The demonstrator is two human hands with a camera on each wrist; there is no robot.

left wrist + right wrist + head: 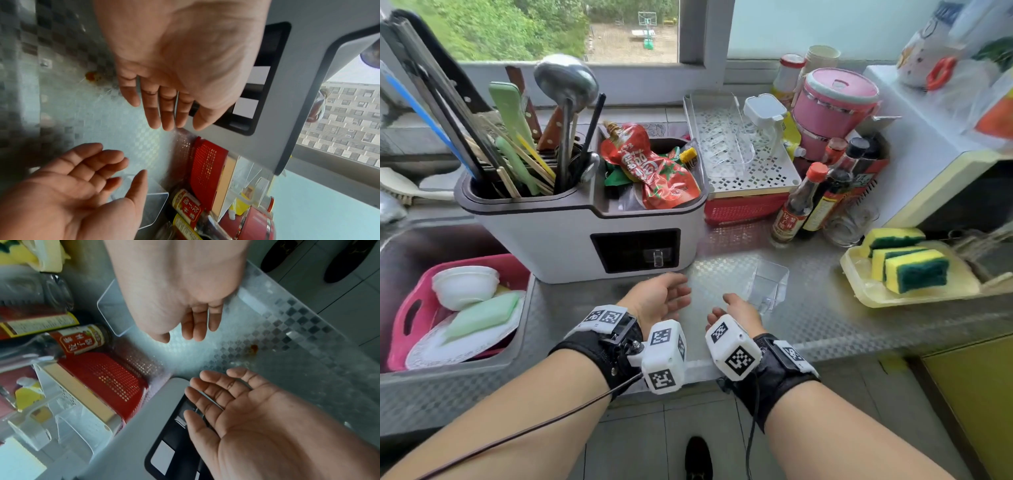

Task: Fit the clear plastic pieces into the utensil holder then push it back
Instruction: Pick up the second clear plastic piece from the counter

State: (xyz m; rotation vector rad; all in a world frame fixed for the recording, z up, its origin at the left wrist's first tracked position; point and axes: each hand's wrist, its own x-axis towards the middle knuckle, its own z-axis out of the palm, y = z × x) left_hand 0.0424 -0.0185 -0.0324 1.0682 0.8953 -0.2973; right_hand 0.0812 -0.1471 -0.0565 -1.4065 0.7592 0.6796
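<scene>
The white and grey utensil holder [571, 236] stands mid-counter, full of utensils and sauce packets, with a dark rectangular opening [637, 250] low in its front. One clear plastic piece [768, 284] lies on the counter right of it. Another clear piece [726, 140] rests on the white perforated tray [763, 174]. My left hand [671, 294] hovers just before the opening, fingers straight and empty [164, 113]. My right hand [739, 308] is beside the clear piece on the counter [109, 308], fingers relaxed, holding nothing.
Sauce bottles [801, 202] and a red basket [739, 209] crowd the counter behind the clear piece. A tray of yellow-green sponges [907, 267] sits far right. On the left, the sink holds a pink basin [410, 308] with bowls. Bare patterned counter [722, 329] lies under my hands.
</scene>
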